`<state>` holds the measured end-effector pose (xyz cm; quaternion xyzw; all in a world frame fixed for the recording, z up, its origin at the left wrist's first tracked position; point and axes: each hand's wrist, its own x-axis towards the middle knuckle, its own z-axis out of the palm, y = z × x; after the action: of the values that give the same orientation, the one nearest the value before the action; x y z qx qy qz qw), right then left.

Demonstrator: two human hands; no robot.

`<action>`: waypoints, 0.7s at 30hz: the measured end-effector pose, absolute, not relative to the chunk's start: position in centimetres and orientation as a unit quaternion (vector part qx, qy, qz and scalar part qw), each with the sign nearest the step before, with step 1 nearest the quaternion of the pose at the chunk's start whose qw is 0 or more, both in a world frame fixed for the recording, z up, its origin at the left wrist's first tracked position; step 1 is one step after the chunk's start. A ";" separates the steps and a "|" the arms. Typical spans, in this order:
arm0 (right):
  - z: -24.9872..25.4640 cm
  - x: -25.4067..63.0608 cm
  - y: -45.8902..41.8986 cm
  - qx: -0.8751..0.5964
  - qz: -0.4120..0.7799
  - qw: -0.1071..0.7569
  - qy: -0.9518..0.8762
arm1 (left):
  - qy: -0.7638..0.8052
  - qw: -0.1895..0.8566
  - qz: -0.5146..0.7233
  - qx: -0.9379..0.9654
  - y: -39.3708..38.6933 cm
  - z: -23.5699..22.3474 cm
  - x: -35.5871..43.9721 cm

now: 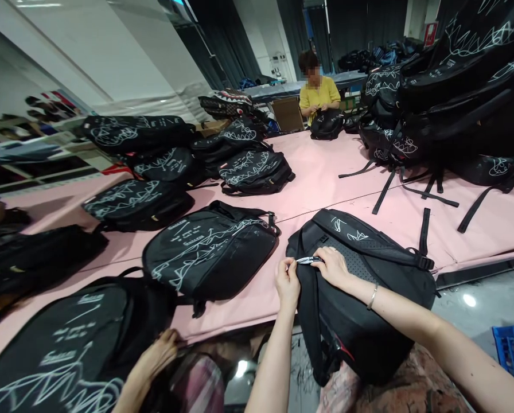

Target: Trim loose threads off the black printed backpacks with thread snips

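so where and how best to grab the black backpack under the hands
Probably the near shoulder strap of the backpack, coming from the left: it runs down the bag's left side, long and looking narrow enough to close around, whereas the body is broad and bulky.

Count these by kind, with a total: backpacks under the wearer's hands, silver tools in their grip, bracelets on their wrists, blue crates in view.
Black backpack: 1
Silver tool, in the right hand: 1
Bracelet: 1
Blue crate, cut off by the picture's edge: 1
Total: 4
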<state>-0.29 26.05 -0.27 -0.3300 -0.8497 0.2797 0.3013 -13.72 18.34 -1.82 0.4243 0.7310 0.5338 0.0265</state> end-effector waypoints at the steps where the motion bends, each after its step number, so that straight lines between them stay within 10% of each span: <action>1: -0.2 -0.2 26.1 -0.329 0.279 0.301 -0.851 | 0.732 0.024 0.532 0.425 18.4 -1.8 -13.7; 21: 3.7 12.7 30.8 -0.361 0.407 0.344 -0.765 | 0.721 0.070 0.615 0.312 11.6 1.8 -13.4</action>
<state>12.71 30.85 3.69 -0.3614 -0.7652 0.4067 0.3443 -13.42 11.64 1.79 0.3118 0.7207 0.6152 0.0700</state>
